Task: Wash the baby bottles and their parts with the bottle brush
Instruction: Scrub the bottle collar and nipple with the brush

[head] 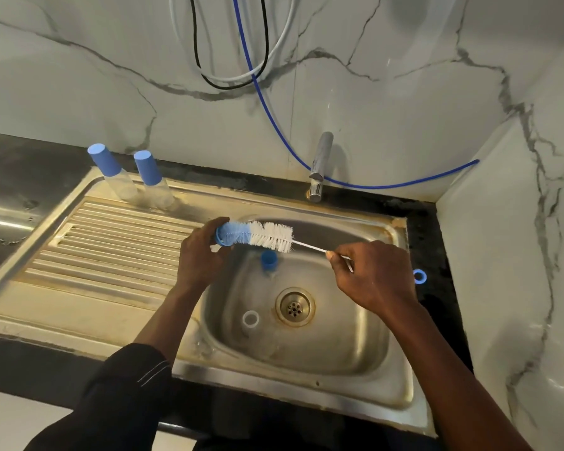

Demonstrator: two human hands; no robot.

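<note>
In the head view, the left hand [199, 252] gripped a blue cap [223, 237] beyond and left of the drain [294, 306]. The right hand [372, 275], beyond and right of the drain, pinched the wire handle of the bottle brush [267, 236]. The hands were well apart.

The brush hung over the basin beyond the drain. Its long axis ran crosswise, with the bristle tip pointing left into the cap and the handle sloping slightly down to the right.

Washing looked about midway. A blue part [269, 259] and a white ring [250, 319] lay in the sink [306, 385] near the drain, probably still to be scrubbed. Two capped bottles [152, 179] stood far left of the drain; whether they were washed or waiting could not be told.
</note>
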